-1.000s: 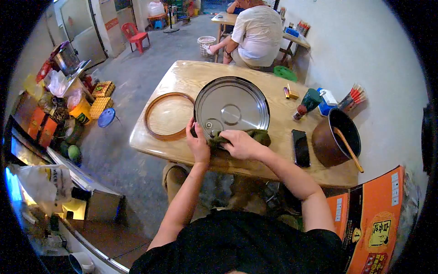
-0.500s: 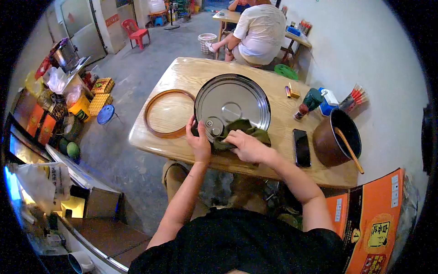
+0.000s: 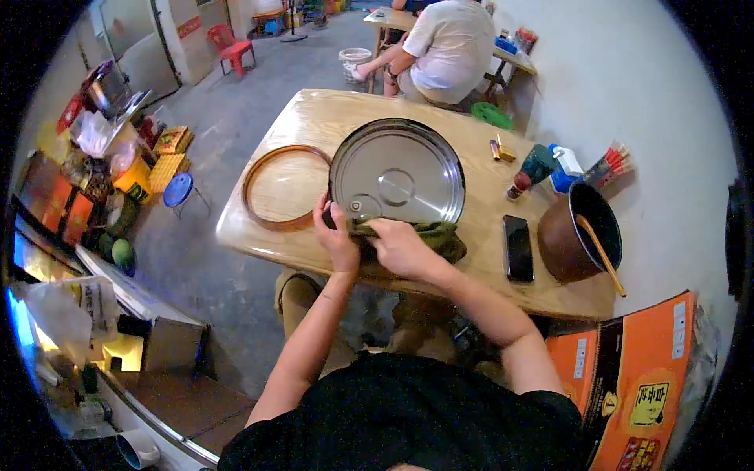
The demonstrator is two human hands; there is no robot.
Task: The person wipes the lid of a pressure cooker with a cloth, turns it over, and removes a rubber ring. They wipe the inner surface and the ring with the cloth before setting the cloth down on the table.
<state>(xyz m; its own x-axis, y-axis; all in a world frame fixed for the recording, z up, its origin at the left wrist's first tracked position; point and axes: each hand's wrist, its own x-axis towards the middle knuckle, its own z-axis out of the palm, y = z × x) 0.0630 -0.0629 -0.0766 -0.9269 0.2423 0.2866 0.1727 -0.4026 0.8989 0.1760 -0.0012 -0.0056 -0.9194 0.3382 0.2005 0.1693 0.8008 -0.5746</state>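
Note:
A large round metal lid [image 3: 400, 169] with a shiny underside and a dark rim is tilted up at the table's near side. My left hand [image 3: 338, 243] grips its lower left rim, thumb on the inner face beside a small round fitting [image 3: 356, 206]. In my right hand [image 3: 399, 247] is a bunched dark green cloth [image 3: 440, 238], pressed along the lid's lower edge, part of which the cloth and fingers hide. Just left of the lid, a brown translucent ring [image 3: 250, 196] lies flat on the wooden table [image 3: 487, 180].
To the right are a black phone [image 3: 517, 247], a brown pot [image 3: 561, 247] with a wooden handle [image 3: 601, 255] leaning out, a green bottle [image 3: 539, 165] and a blue tissue box [image 3: 565, 169]. A seated person [image 3: 452, 51] is beyond the table. A blue stool [image 3: 179, 188] stands left.
My right hand has moved left along the lid's lower edge with the cloth, close to my left hand. The lid sits slightly higher in view, and its small fitting area is more covered.

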